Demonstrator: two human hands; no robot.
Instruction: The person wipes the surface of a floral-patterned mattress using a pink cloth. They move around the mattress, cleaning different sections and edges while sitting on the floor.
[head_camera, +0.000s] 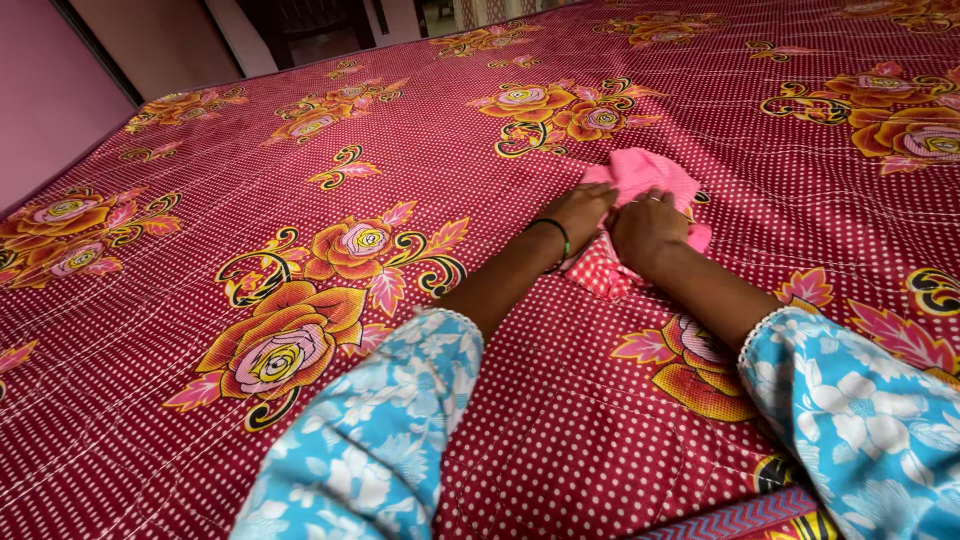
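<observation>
- Left hand (582, 212): lies palm down on the near left part of a small pink cloth (645, 178); its fingers are curled over the fabric and press it, though whether they pinch a fold cannot be told from this angle. A dark band (556, 233) circles the wrist.
- Right hand (648, 228): rests just beside the left hand, nearly touching it, knuckles up on the same cloth; its fingers are bent down into the fabric, and a ring shows on one of them.
- Pink cloth: lies flat on the bed (300, 180), right of centre in the view; plain pink beyond the hands, with a red, white-dotted part (600, 272) showing under the wrists.
- Bed: covered by a dark red sheet with white dots and large orange and pink rose motifs (280, 345); it fills nearly the whole view.
- Sleeves (380, 430): light blue with a white flower print, edged with white trim, ending below the elbows on both arms.
- Background: a pink wall (50, 100) stands beyond the bed's far left edge.
</observation>
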